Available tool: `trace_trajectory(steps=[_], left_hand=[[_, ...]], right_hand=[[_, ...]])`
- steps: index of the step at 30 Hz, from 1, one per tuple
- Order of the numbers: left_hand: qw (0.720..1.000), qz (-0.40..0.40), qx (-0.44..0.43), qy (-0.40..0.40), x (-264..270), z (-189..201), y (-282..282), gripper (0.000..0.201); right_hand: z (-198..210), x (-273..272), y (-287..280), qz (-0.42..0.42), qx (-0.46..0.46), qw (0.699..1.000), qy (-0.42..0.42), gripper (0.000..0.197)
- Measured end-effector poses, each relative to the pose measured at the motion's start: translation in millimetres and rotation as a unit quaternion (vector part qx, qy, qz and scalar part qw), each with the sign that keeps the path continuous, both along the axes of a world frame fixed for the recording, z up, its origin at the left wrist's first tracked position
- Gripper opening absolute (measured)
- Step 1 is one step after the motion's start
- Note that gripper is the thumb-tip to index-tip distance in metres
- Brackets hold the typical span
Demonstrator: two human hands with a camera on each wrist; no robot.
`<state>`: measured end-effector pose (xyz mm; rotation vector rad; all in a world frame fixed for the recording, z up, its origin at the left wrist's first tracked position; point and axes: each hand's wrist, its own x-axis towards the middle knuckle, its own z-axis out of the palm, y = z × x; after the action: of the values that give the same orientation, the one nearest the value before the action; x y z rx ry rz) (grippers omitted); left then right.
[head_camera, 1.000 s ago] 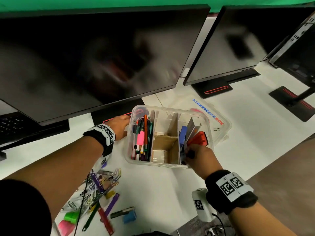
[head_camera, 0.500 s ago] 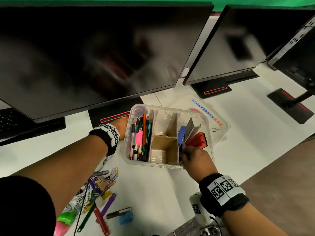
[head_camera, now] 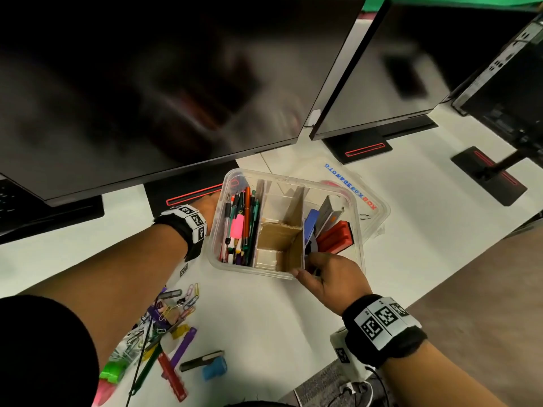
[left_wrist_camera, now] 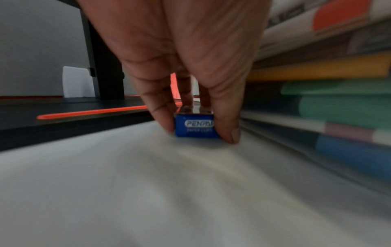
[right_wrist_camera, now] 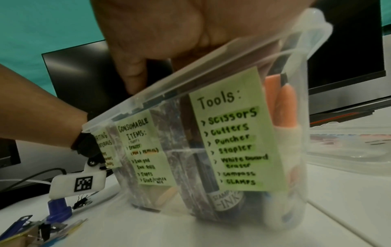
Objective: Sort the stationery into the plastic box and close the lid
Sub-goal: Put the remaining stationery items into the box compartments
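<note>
The clear plastic box (head_camera: 289, 276) stands open on the white table, with cardboard dividers inside. Pens (head_camera: 241, 227) fill its left compartment; a red eraser (head_camera: 335, 237) and other tools fill the right one. My left hand (head_camera: 210, 205) reaches past the box's left wall. In the left wrist view that hand (left_wrist_camera: 200, 132) pinches a small blue paper clip box (left_wrist_camera: 195, 127) standing on the table. My right hand (head_camera: 320, 268) grips the box's front rim, thumb (right_wrist_camera: 135, 75) outside and fingers inside the tools compartment. The clear lid (head_camera: 373, 207) lies flat behind the box.
Loose paper clips (head_camera: 182, 304), a red ruler (head_camera: 173, 377), a blue sharpener (head_camera: 216, 370) and a green item (head_camera: 113, 371) lie at the front left. Dark monitors (head_camera: 176, 83) overhang the box from behind, on black stands (head_camera: 182, 192). The table edge runs along the right.
My right hand has drawn back from deep in the tools compartment to the box's front rim. My left hand has slid further back along the box's left wall.
</note>
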<state>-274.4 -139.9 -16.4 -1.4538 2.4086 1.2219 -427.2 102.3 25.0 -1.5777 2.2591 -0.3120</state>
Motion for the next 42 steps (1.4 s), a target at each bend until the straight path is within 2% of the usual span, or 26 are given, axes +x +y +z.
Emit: trace_trajectory(steps=[3, 5, 7, 9, 17, 21, 24, 27, 30, 33, 35, 38, 41, 42], left_hand=[[0.996, -0.045, -0.017, -0.079, 7, 3, -1, 0.033], [0.984, -0.092, -0.059, -0.141, 14, 6, -3, 0.037], [0.975, -0.114, -0.1, -0.162, 23, 10, -5, 0.047], [0.973, -0.1, -0.121, -0.167, 34, 17, -4, 0.052], [0.981, -0.07, -0.144, -0.108, 71, 32, 2, 0.064], [0.982, -0.078, -0.16, -0.064, 76, 50, 13, 0.066], [0.978, -0.09, -0.189, -0.011, 73, 71, 24, 0.063], [0.97, -0.097, -0.209, 0.07, 66, 97, 42, 0.058], [0.96, -0.147, -0.205, 0.122, 56, 116, 64, 0.059], [0.951, -0.189, -0.203, 0.133, 45, 120, 83, 0.067], [0.953, -0.185, -0.19, 0.145, 41, 116, 91, 0.073], [0.959, -0.157, -0.162, 0.171, 39, 112, 95, 0.074], [0.956, -0.179, -0.171, 0.158, 36, 109, 100, 0.075], [0.955, -0.185, -0.174, 0.153, 35, 108, 102, 0.079]], right_hand=[[0, -2, -1, 0.006, 0.029, 0.999, 0.014, 0.048], [-1, -2, -1, 0.015, 0.038, 0.999, 0.033, 0.049], [-2, -2, -2, 0.021, 0.04, 0.998, 0.035, 0.051], [0, -2, -2, 0.012, 0.045, 0.999, 0.027, 0.05], [9, -5, -6, -0.032, 0.075, 0.997, 0.005, 0.046], [14, -6, -11, -0.036, 0.087, 0.995, -0.043, 0.039], [22, 1, -17, -0.068, 0.029, 0.995, -0.068, 0.044], [33, 11, -26, -0.105, -0.079, 0.988, -0.078, 0.036], [51, 28, -40, -0.101, -0.13, 0.969, -0.185, 0.029], [67, 41, -52, -0.104, -0.099, 0.923, -0.357, 0.016], [73, 41, -54, -0.1, -0.079, 0.908, -0.399, 0.005], [83, 29, -54, -0.115, -0.085, 0.913, -0.383, 0.014], [92, 19, -55, -0.108, -0.044, 0.922, -0.368, 0.004], [92, 18, -55, -0.098, -0.029, 0.926, -0.363, 0.008]])
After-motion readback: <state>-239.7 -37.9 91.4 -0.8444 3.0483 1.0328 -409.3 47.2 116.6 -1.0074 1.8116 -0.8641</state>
